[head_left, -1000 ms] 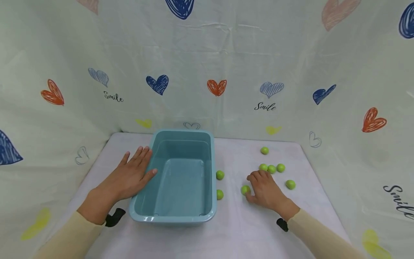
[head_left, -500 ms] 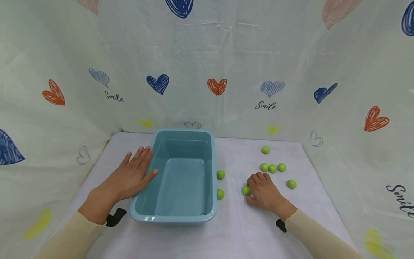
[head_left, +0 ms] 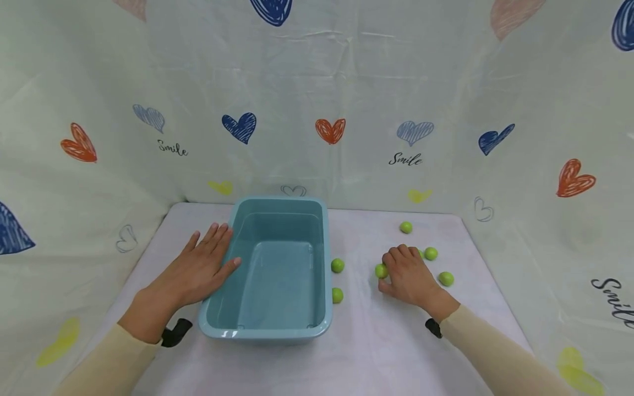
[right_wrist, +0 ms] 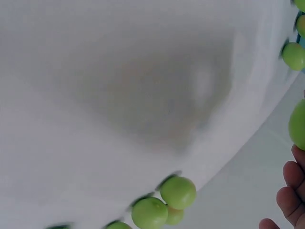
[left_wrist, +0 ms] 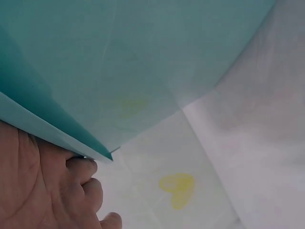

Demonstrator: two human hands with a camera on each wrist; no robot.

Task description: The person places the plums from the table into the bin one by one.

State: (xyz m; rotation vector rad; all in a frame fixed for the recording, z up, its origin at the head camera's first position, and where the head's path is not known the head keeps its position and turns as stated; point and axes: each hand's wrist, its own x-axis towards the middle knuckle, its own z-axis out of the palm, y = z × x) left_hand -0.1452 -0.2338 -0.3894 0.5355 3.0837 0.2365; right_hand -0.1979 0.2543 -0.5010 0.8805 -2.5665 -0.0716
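Observation:
A light blue plastic basin (head_left: 267,330) stands left of centre on the white-covered table. My left hand (head_left: 195,269) rests along its left rim, fingers straight and thumb over the edge. The left wrist view shows the palm against the basin's wall (left_wrist: 143,47). Between thumb and fingers, my right hand (head_left: 408,275) pinches a small round green fruit (head_left: 381,271) above the table; the same green fruit (right_wrist: 299,126) appears at the right edge of the right wrist view. Behind the hand lies another green fruit (head_left: 431,253), with more partly hidden by the fingers.
Two green fruits lie beside the basin's right side, the farther fruit (head_left: 337,265) and the nearer fruit (head_left: 337,295). A lone fruit (head_left: 406,227) sits near the back edge, another fruit (head_left: 446,279) right of my right hand. A heart-printed curtain (head_left: 371,110) surrounds the table.
My right hand has closed its fingers on the green fruit and lifted it, moving slightly up and away in the head view. The left hand and the basin have stayed put.

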